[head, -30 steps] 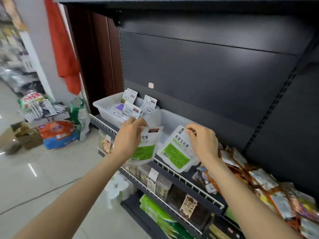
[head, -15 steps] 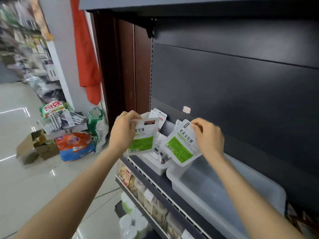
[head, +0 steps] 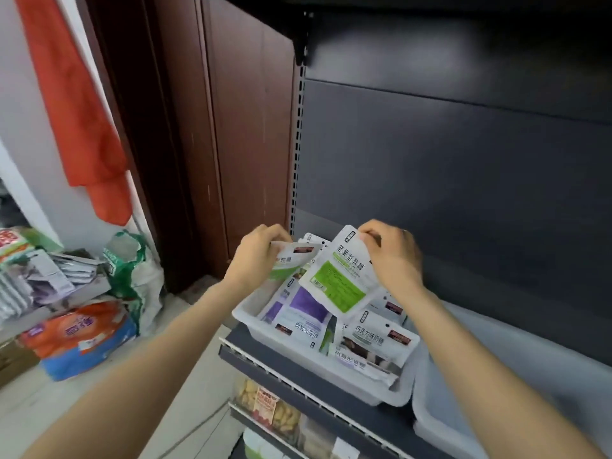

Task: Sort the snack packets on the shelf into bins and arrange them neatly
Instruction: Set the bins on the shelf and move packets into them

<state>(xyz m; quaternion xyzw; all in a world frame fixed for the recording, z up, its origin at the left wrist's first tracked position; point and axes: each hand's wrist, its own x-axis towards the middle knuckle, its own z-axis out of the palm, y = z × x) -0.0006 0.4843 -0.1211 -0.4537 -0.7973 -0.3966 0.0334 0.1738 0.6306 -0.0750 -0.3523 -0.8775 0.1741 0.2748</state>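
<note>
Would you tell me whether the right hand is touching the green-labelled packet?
Touching. The head view shows the right hand pinching the top corner of the green-labelled packet, fingers curled over its edge, above the white bin.

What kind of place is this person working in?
Most likely a small shop or its stockroom. Dark metal retail shelving holds a white bin of labelled snack packets, more packaged snacks sit on the shelf below, and bagged goods are piled on the floor nearby.

This was a small shop. Dark metal retail shelving [head: 447, 180] with a slotted upright [head: 299, 134] carried a white bin [head: 331, 369] of snack packets [head: 371, 342], and bagged goods [head: 79, 336] lay stacked on the tiled floor [head: 185, 392].
</note>
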